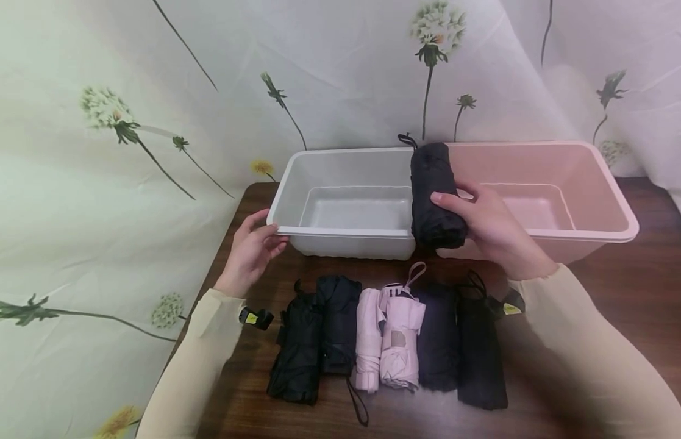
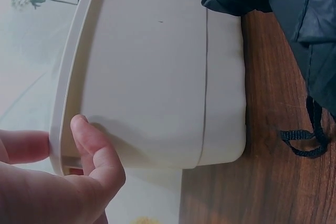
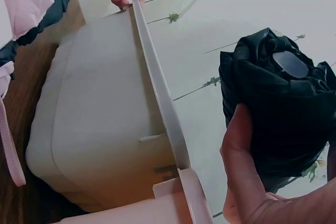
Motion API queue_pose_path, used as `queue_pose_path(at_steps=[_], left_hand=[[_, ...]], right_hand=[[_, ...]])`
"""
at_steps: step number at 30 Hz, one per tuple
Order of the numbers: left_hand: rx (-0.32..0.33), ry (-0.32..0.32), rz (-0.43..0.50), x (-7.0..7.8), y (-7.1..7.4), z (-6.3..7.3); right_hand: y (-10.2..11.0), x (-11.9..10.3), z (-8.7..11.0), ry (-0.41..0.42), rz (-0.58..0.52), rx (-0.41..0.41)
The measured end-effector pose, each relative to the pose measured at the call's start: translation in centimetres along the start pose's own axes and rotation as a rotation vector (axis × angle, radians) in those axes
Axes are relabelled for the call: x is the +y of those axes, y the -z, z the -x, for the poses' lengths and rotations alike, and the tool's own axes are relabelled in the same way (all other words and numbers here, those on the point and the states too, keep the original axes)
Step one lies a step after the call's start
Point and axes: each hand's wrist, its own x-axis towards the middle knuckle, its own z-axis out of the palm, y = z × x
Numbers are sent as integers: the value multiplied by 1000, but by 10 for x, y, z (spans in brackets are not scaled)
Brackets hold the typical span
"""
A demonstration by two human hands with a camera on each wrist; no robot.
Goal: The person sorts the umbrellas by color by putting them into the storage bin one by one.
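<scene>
My right hand [image 1: 491, 222] grips a folded black umbrella [image 1: 432, 195] around its middle, above the line where the white bin [image 1: 345, 233] and the pink bin [image 1: 581, 235] meet. In the right wrist view the end of that umbrella [image 3: 283, 114] faces the camera, with the thumb along its side. My left hand [image 1: 252, 247] holds the white bin's front left corner, thumb and fingers on either side of the rim [image 2: 60, 103]. Nearer to me lies a row of folded umbrellas: black ones [image 1: 299, 347] at both ends, a slim pink one [image 1: 367, 341] and a thicker pink one [image 1: 402, 344] between.
The bins stand side by side at the back of a dark wooden table [image 1: 543, 378]. Behind them and to the left hangs a pale cloth [image 1: 340, 73] printed with dandelions. A wrist strap [image 1: 355, 402] of one black umbrella trails toward the front.
</scene>
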Motion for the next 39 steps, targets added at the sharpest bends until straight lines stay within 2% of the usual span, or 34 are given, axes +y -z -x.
queue_pose_path(at_steps=[7, 16, 27, 32, 39], left_hand=[[-2, 2, 14, -1, 0, -1], [2, 1, 8, -1, 0, 0], [0, 6, -5, -1, 0, 0], [1, 5, -10, -2, 0, 0], [0, -4, -18, -2, 1, -1]], right_hand=[[-6, -2, -12, 21, 29, -12], [-14, 0, -23, 55, 62, 65], [-18, -5, -27, 31, 48, 77], [-16, -1, -24, 72, 120, 88], [-10, -3, -11, 187, 348, 112]])
